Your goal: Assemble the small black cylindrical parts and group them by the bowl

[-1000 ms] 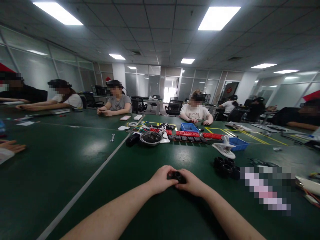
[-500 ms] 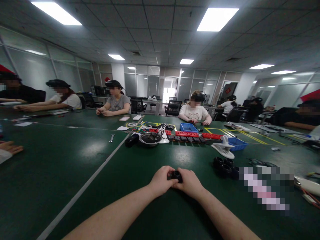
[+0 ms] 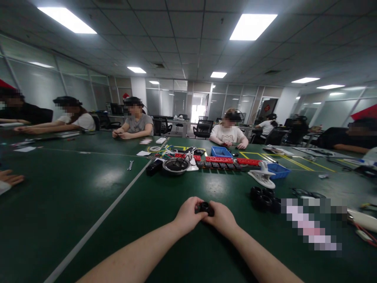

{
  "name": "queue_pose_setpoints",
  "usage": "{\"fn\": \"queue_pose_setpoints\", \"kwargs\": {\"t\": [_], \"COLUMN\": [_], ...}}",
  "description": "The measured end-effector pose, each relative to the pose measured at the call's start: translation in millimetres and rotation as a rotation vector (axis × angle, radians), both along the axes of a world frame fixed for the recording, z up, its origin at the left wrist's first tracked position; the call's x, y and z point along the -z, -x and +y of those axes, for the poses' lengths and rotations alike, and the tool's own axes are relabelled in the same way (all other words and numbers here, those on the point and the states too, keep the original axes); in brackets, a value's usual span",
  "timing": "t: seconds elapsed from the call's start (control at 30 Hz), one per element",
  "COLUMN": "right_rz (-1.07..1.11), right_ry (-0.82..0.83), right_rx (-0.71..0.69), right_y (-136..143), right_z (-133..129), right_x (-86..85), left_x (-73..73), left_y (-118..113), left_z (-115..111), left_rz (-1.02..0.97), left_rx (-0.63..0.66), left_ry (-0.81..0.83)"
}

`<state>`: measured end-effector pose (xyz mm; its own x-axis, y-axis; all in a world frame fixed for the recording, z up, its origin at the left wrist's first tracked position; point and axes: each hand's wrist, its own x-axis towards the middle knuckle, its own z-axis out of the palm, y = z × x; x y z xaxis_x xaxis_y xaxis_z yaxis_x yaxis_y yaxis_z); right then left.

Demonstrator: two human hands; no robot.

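Observation:
A small black round part (image 3: 205, 207) is held between both hands, low over the green table (image 3: 132, 239). From its left, my left hand (image 3: 190, 214) has its fingers and thumb closed on it. My right hand (image 3: 220, 218) grips the same part from the right. The part's ringed top faces up, while its lower side is hidden by the fingers. To the right of my hands, several similar black round parts (image 3: 265, 200) sit in a cluster on the table.
Further forward lie a round metal pan (image 3: 176, 166), red strips (image 3: 218, 160), a white clamp (image 3: 261, 175) and blue trays (image 3: 221, 152). A wrench (image 3: 130, 165) lies left. Another person's hand (image 3: 11, 177) rests at the far left. People sit across the table.
The black part has turned or tilted slightly in my fingers and shows a little more of its ringed top. Both hands stay closed on it in nearly the same place.

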<state>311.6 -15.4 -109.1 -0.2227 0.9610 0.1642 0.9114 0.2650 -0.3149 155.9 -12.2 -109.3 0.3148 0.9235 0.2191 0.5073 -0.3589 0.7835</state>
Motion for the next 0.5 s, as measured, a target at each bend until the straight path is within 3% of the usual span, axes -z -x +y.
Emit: {"fn": "queue_pose_setpoints", "kwargs": {"t": [0.17, 0.4, 0.5], "right_rz": [-0.095, 0.319, 0.333], "right_ry": [-0.057, 0.192, 0.216], "right_rx": [-0.002, -0.269, -0.325], "right_y": [4, -21, -24], "right_z": [-5, 1, 4], "right_x": [-6.6, -8.3, -8.9], "left_x": [2.0, -2.2, -6.2], "left_y": [1, 7, 7], "left_z": [1, 1, 1], "left_rz": [0.004, 0.007, 0.026], "left_rx": [0.000, 0.073, 0.090], "left_ry": [-0.025, -0.111, -0.099]}}
